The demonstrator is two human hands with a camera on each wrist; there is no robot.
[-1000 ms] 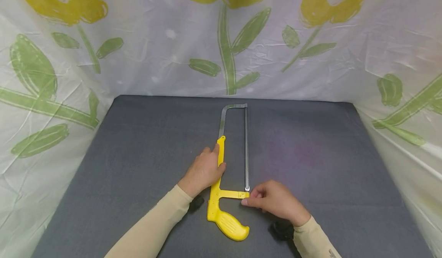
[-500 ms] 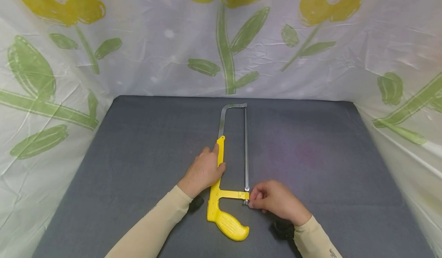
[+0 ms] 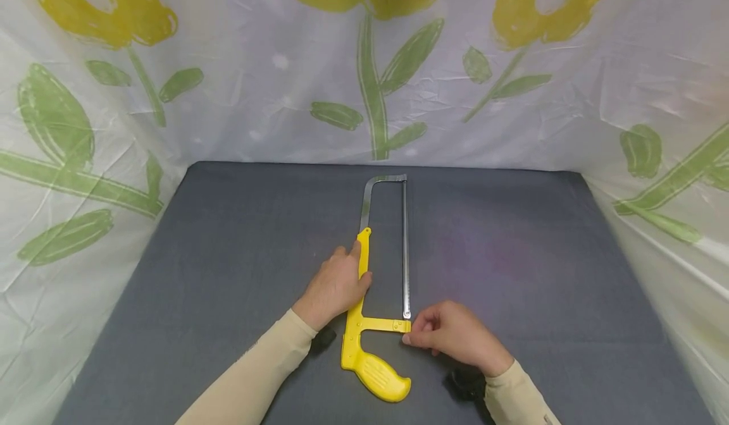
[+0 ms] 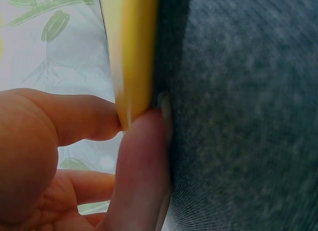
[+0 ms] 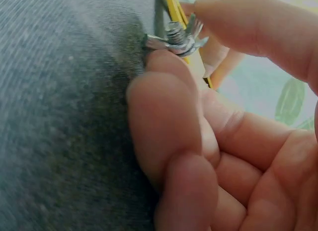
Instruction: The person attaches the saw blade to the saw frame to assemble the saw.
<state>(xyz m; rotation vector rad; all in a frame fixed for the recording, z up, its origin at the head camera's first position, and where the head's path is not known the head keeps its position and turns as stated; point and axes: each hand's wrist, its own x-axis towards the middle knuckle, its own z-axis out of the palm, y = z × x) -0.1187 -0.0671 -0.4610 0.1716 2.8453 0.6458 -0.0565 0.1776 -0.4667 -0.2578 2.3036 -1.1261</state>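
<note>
A hacksaw (image 3: 380, 376) with a yellow grip and frame lies flat on the dark table, its handle toward me. The blade (image 3: 406, 254) runs along its right side, fixed between the steel front bow and the yellow crosspiece. My left hand (image 3: 334, 286) holds the yellow frame; in the left wrist view the thumb and a finger pinch its edge. At the blade's near end, my right hand (image 3: 455, 333) has thumb and curled fingers around a metal wing nut (image 5: 176, 42) on a threaded stud. The right thumb hides this nut in the head view.
A dark grey cloth covers the table (image 3: 256, 222). White sheeting (image 3: 256, 64) printted with yellow flowers and green leaves hangs behind and at both sides. Black wrist straps (image 3: 467, 384) show below the wrists.
The right thumb drew back to the right half a second ago, baring the wing nut, and now covers it again. The left hand and the hacksaw keep their place.
</note>
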